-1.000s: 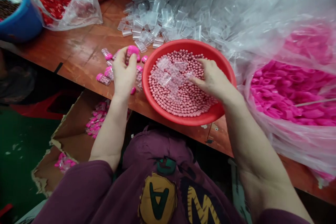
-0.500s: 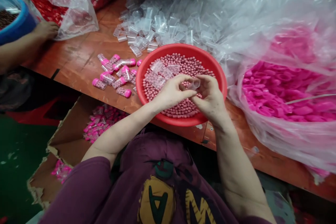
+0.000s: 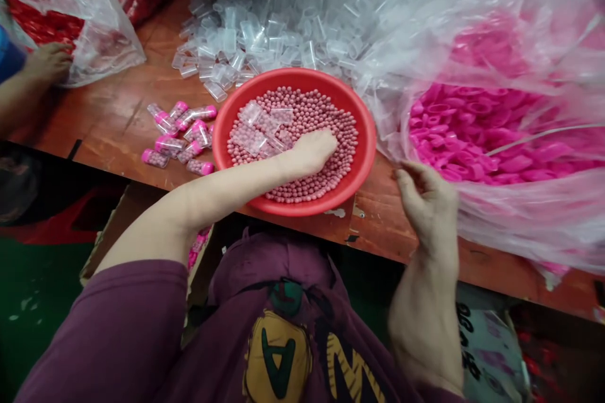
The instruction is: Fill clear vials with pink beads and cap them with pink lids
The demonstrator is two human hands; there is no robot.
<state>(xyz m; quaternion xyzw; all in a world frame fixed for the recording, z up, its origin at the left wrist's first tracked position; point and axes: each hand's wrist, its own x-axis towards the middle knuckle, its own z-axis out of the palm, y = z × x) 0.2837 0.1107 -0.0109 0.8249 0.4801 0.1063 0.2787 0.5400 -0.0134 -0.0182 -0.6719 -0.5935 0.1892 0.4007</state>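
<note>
Inside a red bowl [image 3: 366,151] of small pink beads [image 3: 302,189], my left hand [image 3: 314,151] is closed with its knuckles up. Its fingertips are turned away and hidden, so what it grips does not show. Several clear plastic containers [image 3: 259,129] lie on the beads left of that hand. My right hand [image 3: 428,201] is over the table edge, right of the bowl and beside a clear bag of bright pink caps [image 3: 501,132]. Its fingers are loosely curled, the thumb looks slightly apart, and nothing shows in it.
Filled containers with pink caps [image 3: 177,129] lie left of the bowl. A heap of clear containers [image 3: 283,31] spreads behind it. Another person's hand [image 3: 50,63] is by a bag of red pieces [image 3: 47,22] at far left. Below the table stands a cardboard box [image 3: 113,214].
My hands have parted from over the bowl, where they held a clear container between them. The left went down onto the beads; the right moved right, toward the bag of caps. The view shifted.
</note>
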